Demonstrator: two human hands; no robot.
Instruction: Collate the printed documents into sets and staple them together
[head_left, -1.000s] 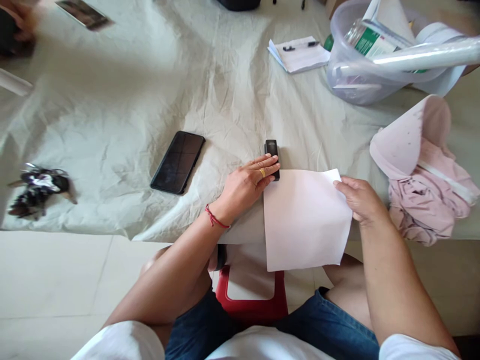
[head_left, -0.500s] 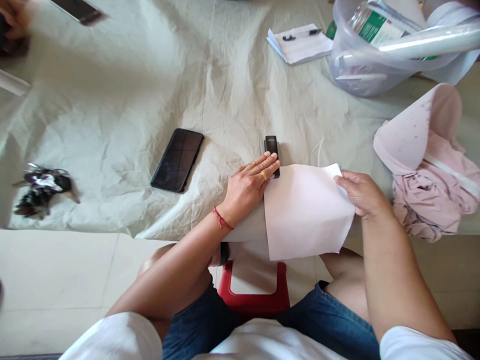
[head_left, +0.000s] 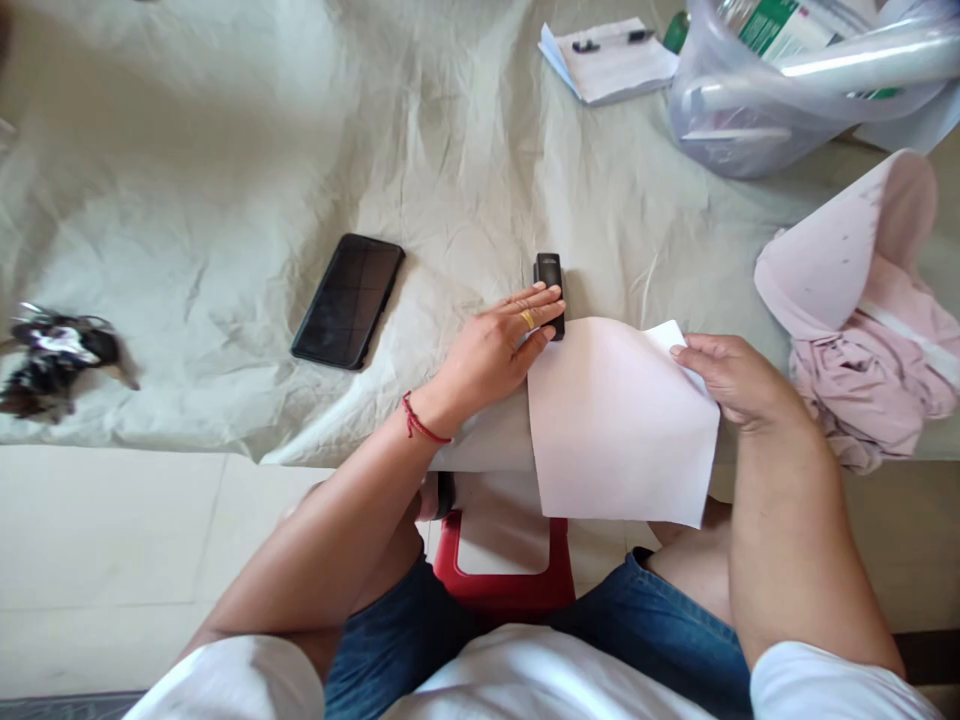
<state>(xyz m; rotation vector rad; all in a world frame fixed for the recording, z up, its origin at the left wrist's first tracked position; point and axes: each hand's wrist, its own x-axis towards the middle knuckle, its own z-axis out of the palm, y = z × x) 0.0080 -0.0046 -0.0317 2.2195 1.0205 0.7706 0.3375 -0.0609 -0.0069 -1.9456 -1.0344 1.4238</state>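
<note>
A small black stapler point(head_left: 550, 268) lies on the cloth-covered table. The fingers of my left hand point(head_left: 491, 350) reach across its top, with the thumb near its lower end, by the paper's upper left corner. Where the stapler's jaw meets that corner is hidden under the hand. My right hand point(head_left: 739, 380) pinches the upper right edge of the white paper point(head_left: 619, 430) between thumb and fingers. A corner of the sheet is folded up there, and the lower part hangs past the table edge.
A black phone point(head_left: 349, 302) lies left of my left hand, with keys point(head_left: 60, 360) farther left. A folded pink cloth cap point(head_left: 862, 320) is at the right. Behind stand a notepad point(head_left: 619, 75) with a pen and a clear plastic tub point(head_left: 720, 130). A red stool point(head_left: 502, 590) is below.
My left thumb has come apart from the fingers on the stapler. The paper's lower right corner has swung a little outward and down. The whole view has shifted slightly.
</note>
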